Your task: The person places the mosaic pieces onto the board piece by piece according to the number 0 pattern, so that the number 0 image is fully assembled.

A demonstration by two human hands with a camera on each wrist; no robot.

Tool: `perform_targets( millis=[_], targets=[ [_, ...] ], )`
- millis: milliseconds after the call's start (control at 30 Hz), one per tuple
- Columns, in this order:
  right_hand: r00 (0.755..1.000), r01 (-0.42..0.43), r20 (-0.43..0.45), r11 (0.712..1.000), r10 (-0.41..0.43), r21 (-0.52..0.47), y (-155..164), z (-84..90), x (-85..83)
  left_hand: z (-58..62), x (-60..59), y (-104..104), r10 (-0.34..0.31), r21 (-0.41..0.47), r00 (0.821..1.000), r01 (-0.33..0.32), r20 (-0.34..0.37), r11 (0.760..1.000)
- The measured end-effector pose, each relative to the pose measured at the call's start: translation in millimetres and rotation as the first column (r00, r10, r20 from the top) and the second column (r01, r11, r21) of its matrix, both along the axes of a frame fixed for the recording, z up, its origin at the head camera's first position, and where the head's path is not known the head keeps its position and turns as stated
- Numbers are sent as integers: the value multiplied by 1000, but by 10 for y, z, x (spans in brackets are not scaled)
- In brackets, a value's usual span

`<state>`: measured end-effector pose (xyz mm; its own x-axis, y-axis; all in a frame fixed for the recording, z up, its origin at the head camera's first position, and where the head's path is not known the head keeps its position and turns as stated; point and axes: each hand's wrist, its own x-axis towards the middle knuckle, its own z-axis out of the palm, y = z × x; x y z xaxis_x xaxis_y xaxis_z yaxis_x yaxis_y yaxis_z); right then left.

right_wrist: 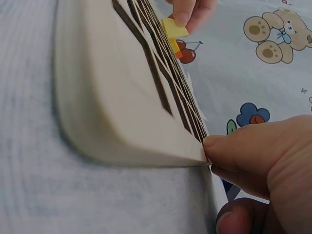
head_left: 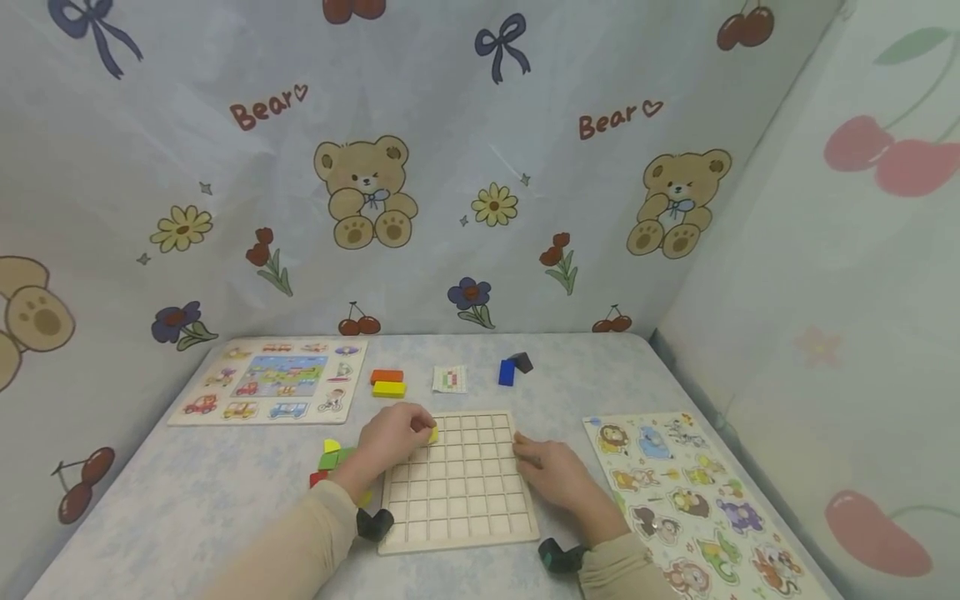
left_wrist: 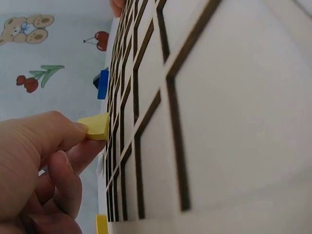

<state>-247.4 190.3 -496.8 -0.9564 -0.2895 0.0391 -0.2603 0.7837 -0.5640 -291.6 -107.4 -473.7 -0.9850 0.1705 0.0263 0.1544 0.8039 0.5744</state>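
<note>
A small yellow piece sits at the far left corner of the wooden grid board, pinched between the thumb and fingers of the left hand. In the left wrist view the yellow piece is right at the edge of the grid board, touching it. The right hand rests on the right side of the board, and its fingertips press on the board's edge. The board lies flat on the tabletop, in the middle, close to the person. Just left of the left hand lie some loose blocks, green, yellow and red. Farther back lie an orange block and a yellow block, touching, then a small card, then a blue block beside a dark block. A car puzzle lies at the far left, and an animal puzzle lies on the right. A cloth with bears hangs behind the tabletop.
</note>
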Motion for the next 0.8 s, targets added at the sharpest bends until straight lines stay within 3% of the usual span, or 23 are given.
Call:
perform_targets(
  millis=[200,633,800],
  targets=[
    [1000,2,-3,1000,-2,0,3,-44,-7,-40,-3,86,-37,-62,998,34,-48,997],
    [1000,-2,-1,1000,2,6,10,-25,-27,-27,-36,96,-31,-53,999,31,10,998],
    [1000,5,6,1000,-5,-1,7,-22,-25,-50,-49,120,-29,-92,1000,29,9,995]
  ],
)
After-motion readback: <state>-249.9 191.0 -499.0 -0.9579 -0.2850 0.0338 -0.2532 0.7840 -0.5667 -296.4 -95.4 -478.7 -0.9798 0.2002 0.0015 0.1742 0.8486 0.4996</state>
